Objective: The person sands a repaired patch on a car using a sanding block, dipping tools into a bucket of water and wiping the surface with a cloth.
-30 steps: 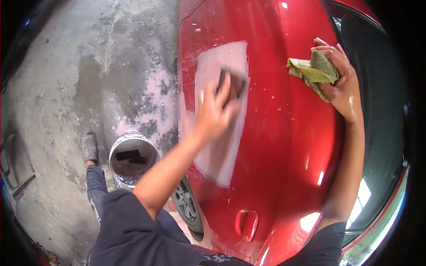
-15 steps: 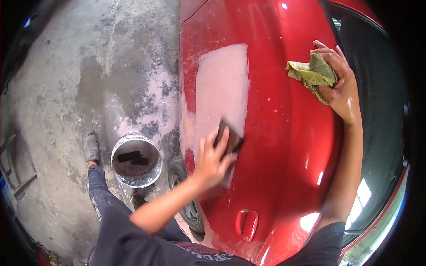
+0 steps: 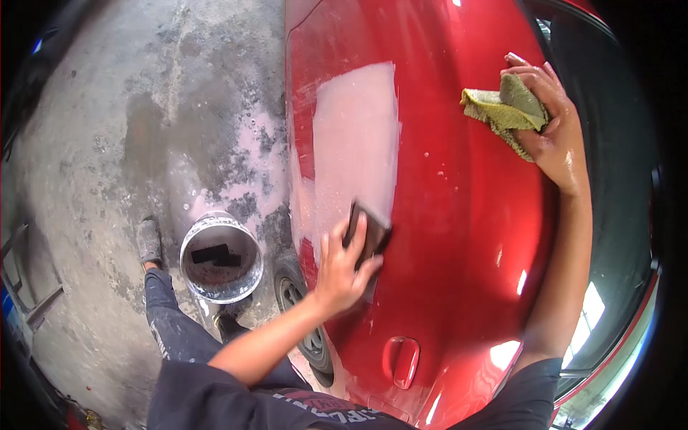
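My left hand [image 3: 344,271] is closed around a dark sanding block [image 3: 368,231], which lies flat against the lower edge of a pale filler patch [image 3: 356,136] on the red car panel [image 3: 444,236]. Thumb and fingers grip the block's sides. Higher up on the right, my right hand [image 3: 555,118] holds a crumpled yellow-green cloth [image 3: 505,111] between thumb and fingers, close by the car's window edge. That hand looks wet. A few small drops show on the red paint between the two hands.
On the concrete floor to the left stands a white bucket [image 3: 222,292] with dark blocks [image 3: 210,254] inside. A wheel [image 3: 309,337] sits below the panel, and a red door handle [image 3: 405,363] is near my body. Dark window glass [image 3: 616,186] borders the right.
My left hand and the sanding block have slid slightly toward my body along the patch. The view has shifted a little; the right hand still holds the cloth in nearly the same place.
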Motion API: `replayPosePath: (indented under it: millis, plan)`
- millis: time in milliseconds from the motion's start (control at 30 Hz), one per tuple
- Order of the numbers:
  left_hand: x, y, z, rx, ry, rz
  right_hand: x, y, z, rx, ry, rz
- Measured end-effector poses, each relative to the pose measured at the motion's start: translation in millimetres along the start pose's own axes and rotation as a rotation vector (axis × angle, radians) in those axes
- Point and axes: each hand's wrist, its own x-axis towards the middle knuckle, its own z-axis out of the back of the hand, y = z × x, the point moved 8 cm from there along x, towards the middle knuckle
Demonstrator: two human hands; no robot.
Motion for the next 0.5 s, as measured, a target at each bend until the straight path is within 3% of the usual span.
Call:
replayPosePath:
  millis: [167,233,300,367,433,500]
  plan:
    - [195.7,8.4,36.2,0.142,-0.106,0.023,-3.5,-6.1,-3.8,0.115,-0.027,-0.033]
    - [165.0,13.7,28.2,0.148,-0.12,-0.057,1.1,-2.9,-2.8,0.06,-0.001,-0.006]
    - [76.7,2.8,11.1,0.117,-0.101,-0.167,2.5,0.7,-0.7,0.008,0.022,0.003]
    - [-2.8,-7.4,2.5,0.005,0.026,-0.025,1.1,-2.3,-2.9,0.01,0.025,-0.032]
    - [23.0,-2.1,5.0,-0.018,0.044,-0.04,-1.5,-5.1,-1.2,0.036,-0.009,-0.011]
    - [119.7,11.0,18.6,0.148,-0.053,-0.09,-3.9,-9.6,-2.7,0.079,-0.029,-0.025]
